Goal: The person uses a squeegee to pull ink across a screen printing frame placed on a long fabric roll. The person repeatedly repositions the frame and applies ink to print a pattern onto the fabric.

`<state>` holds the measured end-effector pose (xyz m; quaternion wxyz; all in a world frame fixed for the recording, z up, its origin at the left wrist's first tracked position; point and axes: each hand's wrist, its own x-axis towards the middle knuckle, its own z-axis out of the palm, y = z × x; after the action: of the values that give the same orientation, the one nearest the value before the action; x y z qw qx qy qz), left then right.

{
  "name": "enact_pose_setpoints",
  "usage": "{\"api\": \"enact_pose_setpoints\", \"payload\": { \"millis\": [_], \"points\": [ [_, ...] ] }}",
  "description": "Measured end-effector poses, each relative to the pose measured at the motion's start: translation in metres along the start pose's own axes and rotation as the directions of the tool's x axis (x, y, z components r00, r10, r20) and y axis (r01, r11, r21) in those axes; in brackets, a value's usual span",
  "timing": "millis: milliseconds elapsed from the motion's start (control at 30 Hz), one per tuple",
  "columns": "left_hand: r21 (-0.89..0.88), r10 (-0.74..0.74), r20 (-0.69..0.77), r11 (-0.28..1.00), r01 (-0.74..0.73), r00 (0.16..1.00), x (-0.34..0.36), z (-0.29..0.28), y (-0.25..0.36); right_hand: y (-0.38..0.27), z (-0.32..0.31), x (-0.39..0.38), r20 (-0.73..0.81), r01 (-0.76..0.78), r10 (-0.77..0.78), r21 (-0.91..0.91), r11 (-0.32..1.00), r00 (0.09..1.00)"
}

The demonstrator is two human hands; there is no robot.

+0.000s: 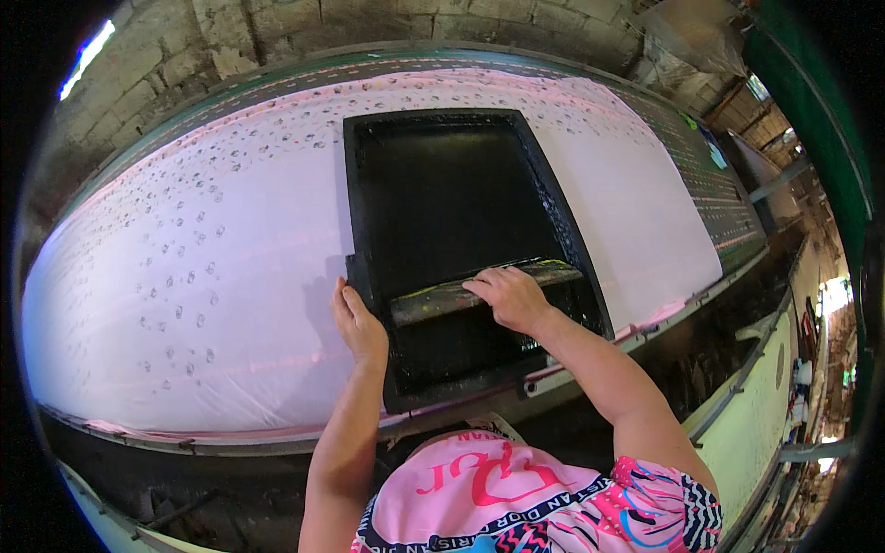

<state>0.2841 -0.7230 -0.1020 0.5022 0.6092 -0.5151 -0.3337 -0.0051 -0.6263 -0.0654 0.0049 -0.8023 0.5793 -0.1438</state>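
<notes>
A black rectangular printing screen frame (366,226) lies on white fabric (267,221). Across its lower part sits a squeegee (433,300) with a dark, stained bar and yellow smears. My right hand (516,300) is closed over the squeegee's upper edge, right of its middle. My left hand (361,327) rests against the frame's left outer side, fingers stretched out and pointing away from me. The palm side of that hand is partly hidden. Dark, wet-looking ink coats the inside of the frame.
Small dark printed motifs cover the fabric's left and far parts. A metal rail (544,378) runs along the table's near edge. Beyond the far edge stands a block wall (387,20). A green curtain (807,101) hangs at the right.
</notes>
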Motion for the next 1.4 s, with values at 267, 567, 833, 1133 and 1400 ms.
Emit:
{"api": "enact_pose_setpoints", "payload": {
  "millis": [267, 567, 833, 1133, 1400],
  "points": [
    [0.047, -0.032, -0.02, 0.998, 0.033, 0.999, 0.0, -0.004, -0.007, 0.088, 0.021, 0.143, 0.048, -0.068, 0.069, -0.026, 0.997, 0.996],
    [0.084, 0.0, -0.127, 0.996, 0.011, 0.992, -0.006, 0.004, -0.008, 0.202, 0.041, 0.286, 0.087, -0.141, 0.148, -0.078, 0.987, 0.985],
    [0.279, 0.037, -0.152, 0.96, 0.007, 0.988, -0.005, 0.007, -0.003, 0.252, 0.046, 0.351, 0.128, -0.157, 0.163, -0.058, 0.986, 0.978],
    [0.264, 0.002, -0.149, 0.964, 0.038, 0.989, -0.008, 0.011, 0.005, 0.297, 0.056, 0.338, -0.089, -0.1, 0.098, -0.017, 0.995, 0.991],
    [0.279, 0.015, -0.132, 0.96, 0.022, 0.991, -0.007, 0.007, 0.001, 0.299, 0.023, 0.349, 0.196, -0.187, 0.191, -0.039, 0.982, 0.962]
  ]
}}
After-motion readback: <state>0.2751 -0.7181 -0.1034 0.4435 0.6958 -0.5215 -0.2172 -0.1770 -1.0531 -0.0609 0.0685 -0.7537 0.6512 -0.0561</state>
